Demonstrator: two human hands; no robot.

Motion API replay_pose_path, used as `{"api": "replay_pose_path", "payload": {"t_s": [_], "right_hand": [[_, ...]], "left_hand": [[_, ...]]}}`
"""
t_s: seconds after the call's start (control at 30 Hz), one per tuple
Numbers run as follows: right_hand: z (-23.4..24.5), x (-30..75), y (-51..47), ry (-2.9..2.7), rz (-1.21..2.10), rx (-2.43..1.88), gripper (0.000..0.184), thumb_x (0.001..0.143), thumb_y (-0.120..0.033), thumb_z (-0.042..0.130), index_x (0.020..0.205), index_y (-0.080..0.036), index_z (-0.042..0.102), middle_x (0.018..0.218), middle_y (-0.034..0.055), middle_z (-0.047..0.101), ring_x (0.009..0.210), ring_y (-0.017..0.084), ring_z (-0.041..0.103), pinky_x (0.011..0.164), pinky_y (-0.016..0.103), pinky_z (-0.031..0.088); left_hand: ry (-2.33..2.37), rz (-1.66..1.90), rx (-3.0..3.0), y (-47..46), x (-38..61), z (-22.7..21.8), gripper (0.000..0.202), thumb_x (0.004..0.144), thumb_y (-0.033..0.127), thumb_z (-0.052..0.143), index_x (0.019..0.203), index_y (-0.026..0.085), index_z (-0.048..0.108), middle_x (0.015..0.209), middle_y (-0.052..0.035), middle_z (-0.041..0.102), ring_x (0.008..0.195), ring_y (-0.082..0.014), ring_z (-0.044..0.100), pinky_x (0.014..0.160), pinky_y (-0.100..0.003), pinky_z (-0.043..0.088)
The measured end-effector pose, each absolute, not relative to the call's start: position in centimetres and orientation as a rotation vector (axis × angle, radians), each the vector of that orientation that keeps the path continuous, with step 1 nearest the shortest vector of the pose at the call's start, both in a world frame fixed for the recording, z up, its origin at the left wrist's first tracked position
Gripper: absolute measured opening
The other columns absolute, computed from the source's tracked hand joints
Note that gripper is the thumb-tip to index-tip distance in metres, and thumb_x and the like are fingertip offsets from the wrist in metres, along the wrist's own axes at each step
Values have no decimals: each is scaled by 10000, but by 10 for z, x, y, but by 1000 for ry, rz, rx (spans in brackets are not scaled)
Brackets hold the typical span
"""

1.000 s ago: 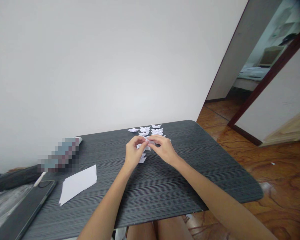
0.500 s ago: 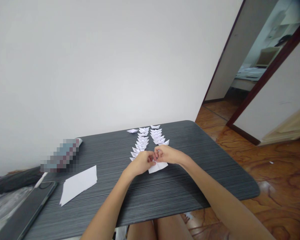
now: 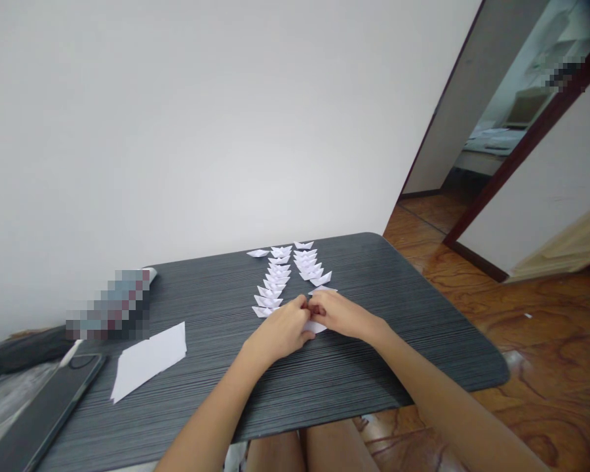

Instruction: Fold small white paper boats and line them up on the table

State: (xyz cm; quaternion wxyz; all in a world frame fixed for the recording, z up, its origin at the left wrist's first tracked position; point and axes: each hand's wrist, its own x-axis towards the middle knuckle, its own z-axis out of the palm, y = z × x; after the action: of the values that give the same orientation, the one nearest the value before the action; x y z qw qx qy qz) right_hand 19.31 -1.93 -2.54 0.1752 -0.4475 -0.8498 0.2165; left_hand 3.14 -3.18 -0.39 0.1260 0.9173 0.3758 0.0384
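Observation:
My left hand (image 3: 284,329) and my right hand (image 3: 338,314) meet at the middle of the dark striped table (image 3: 373,367), fingers curled and pressed onto a small white folded paper (image 3: 315,326) that lies flat on the top. Only a corner of that paper shows beneath the fingers. Just beyond my hands stand two rows of small white paper boats (image 3: 278,278), several in each, running away toward the wall. One more boat (image 3: 257,253) sits apart at the far left end.
A white paper sheet (image 3: 147,360) lies at the left of the table. A dark flat device (image 3: 34,419) rests at the near left corner. A wooden floor and an open doorway (image 3: 501,131) are to the right. My knees show under the near edge.
My hands came down from above the boat rows toward me and now press the paper flat on the table. The view shifted slightly.

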Motion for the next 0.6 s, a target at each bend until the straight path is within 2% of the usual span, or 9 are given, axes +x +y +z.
{"api": "replay_pose_path", "payload": {"t_s": [0.13,0.3,0.43,0.6], "right_hand": [[-20,203,-24,-2466,685,-1078,123,775,-246,517,759,-152,595,841,46,544,822,152,503,741,262,376],[-19,212,-34,-2525,734,-988,231,734,-299,580,914,-155,577,978,57,516,924,167,491,832,281,370],[-23,210,-43,-2505,588,-985,143,802,-219,485,885,-159,584,948,60,530,921,165,486,833,286,374],[-29,206,-44,-2422,607,-993,168,827,-179,430,820,-157,597,893,58,544,851,151,513,793,274,393]], "left_hand": [[1072,70,2744,-34,31,-1,178,764,242,463,861,120,549,921,-79,496,786,-180,549,722,-293,447],[972,16,2953,-32,31,-1,266,823,257,361,833,103,578,857,-91,520,721,-167,545,682,-292,446],[877,1,3100,-34,29,-3,293,840,218,323,784,101,586,783,-92,533,715,-181,530,671,-312,437],[906,122,3007,-40,24,-7,264,845,187,313,805,116,565,834,-93,534,780,-181,507,699,-305,429]]}}
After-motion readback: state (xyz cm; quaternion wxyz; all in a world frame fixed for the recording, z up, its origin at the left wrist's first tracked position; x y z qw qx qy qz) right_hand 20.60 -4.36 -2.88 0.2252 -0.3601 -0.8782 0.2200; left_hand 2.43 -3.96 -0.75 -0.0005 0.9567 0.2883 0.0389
